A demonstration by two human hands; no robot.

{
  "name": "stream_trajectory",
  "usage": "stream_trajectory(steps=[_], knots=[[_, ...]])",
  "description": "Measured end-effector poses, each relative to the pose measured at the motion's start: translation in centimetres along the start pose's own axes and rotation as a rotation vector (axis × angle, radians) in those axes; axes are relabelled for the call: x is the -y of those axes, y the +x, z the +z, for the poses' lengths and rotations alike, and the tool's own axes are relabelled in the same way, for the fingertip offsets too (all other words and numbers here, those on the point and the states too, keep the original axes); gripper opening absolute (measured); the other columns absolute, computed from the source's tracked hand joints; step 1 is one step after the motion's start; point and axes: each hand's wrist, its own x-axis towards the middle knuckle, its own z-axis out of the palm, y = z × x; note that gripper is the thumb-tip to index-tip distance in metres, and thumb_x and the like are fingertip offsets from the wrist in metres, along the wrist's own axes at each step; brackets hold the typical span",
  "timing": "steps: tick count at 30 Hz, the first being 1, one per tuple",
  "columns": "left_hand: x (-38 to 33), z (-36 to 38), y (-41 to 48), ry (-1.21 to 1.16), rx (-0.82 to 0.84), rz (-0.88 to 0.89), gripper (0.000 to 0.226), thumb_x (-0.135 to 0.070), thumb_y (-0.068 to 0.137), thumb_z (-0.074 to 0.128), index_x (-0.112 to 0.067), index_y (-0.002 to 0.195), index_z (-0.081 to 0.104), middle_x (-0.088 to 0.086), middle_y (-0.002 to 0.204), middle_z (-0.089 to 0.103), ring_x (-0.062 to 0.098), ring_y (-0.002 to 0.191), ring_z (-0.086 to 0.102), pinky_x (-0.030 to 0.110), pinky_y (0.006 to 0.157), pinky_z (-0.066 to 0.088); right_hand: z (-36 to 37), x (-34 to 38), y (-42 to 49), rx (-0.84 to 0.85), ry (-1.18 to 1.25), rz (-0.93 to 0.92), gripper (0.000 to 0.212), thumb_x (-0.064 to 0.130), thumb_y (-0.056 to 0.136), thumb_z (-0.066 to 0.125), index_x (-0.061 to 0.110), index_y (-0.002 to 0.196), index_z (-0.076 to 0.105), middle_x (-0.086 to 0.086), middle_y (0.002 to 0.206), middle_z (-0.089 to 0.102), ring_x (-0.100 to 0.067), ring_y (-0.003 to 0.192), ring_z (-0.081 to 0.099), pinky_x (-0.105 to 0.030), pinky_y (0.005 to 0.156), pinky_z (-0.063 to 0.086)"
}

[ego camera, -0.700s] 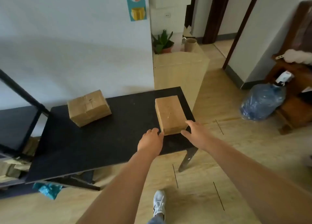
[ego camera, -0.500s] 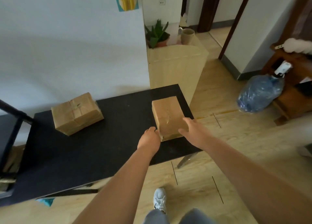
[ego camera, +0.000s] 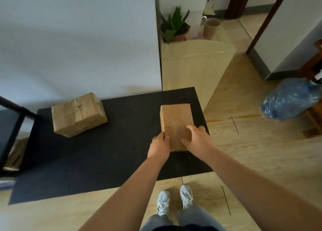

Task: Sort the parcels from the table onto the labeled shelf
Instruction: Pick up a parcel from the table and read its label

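Observation:
A brown paper parcel (ego camera: 176, 119) lies on the right part of the black table (ego camera: 122, 143). My left hand (ego camera: 159, 146) grips its near left edge. My right hand (ego camera: 196, 140) rests on its near right top, fingers curled over it. A second, wider brown parcel (ego camera: 79, 114) sits at the table's far left, untouched. The black shelf frame (ego camera: 15, 121) shows at the left edge, with parcels partly seen on a lower level (ego camera: 14, 155).
A light wooden cabinet (ego camera: 193, 68) stands behind the table's right end, with a potted plant (ego camera: 175, 27) and a cardboard tube (ego camera: 211, 27) on top. A blue water bottle (ego camera: 289, 101) lies on the floor at right. My shoes (ego camera: 175, 200) stand at the table's front edge.
Both hands moved forward from the parcel's near corners onto it; the left hand now grips its left edge and the right hand lies on top. The view tilted downward.

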Motion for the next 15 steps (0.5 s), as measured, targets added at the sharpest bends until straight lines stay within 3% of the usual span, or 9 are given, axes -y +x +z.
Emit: stream_trajectory(steps=[5, 8, 12, 15], knots=[[-0.3, -0.8, -0.4, -0.113, -0.129, 0.015, 0.042, -0.034, 0.106, 0.038, -0.023, 0.146, 0.046, 0.004, 0.139, 0.052, 0.012, 0.101, 0.057, 0.027, 0.077, 0.049, 0.0, 0.0, 0.7, 0.027, 0.072, -0.041, 0.062, 0.034, 0.095, 0.065, 0.026, 0.15, 0.037, -0.008, 0.141, 0.047, -0.022, 0.113, 0.062, -0.027, 0.084, 0.051], [-0.6, -1.1, -1.3, -0.216, -0.198, 0.059, 0.036, -0.037, 0.105, 0.04, -0.022, 0.137, 0.048, 0.005, 0.133, 0.053, 0.016, 0.101, 0.06, 0.024, 0.068, 0.051, 0.2, 0.1, 1.1, 0.063, 0.179, -0.043, 0.061, 0.034, 0.093, 0.067, 0.026, 0.147, 0.04, -0.007, 0.14, 0.051, -0.022, 0.112, 0.063, -0.025, 0.08, 0.048], [-0.8, -1.9, -2.2, -0.296, -0.168, 0.09, 0.033, -0.034, 0.106, 0.039, -0.027, 0.136, 0.051, -0.001, 0.141, 0.045, 0.013, 0.108, 0.052, 0.017, 0.066, 0.041, 0.9, -0.2, 1.6, 0.141, 0.354, -0.029, 0.059, 0.037, 0.091, 0.069, 0.029, 0.143, 0.041, -0.006, 0.138, 0.056, -0.016, 0.096, 0.061, -0.024, 0.074, 0.048], [-0.7, -2.4, -2.5, -0.296, -0.151, 0.128, 0.031, -0.03, 0.104, 0.046, -0.031, 0.135, 0.054, -0.002, 0.143, 0.044, 0.012, 0.111, 0.051, 0.017, 0.07, 0.043, 1.1, -0.2, 1.8, 0.133, 0.477, 0.032, 0.071, 0.031, 0.09, 0.072, 0.023, 0.148, 0.033, -0.01, 0.14, 0.054, -0.021, 0.105, 0.062, -0.027, 0.077, 0.05]])
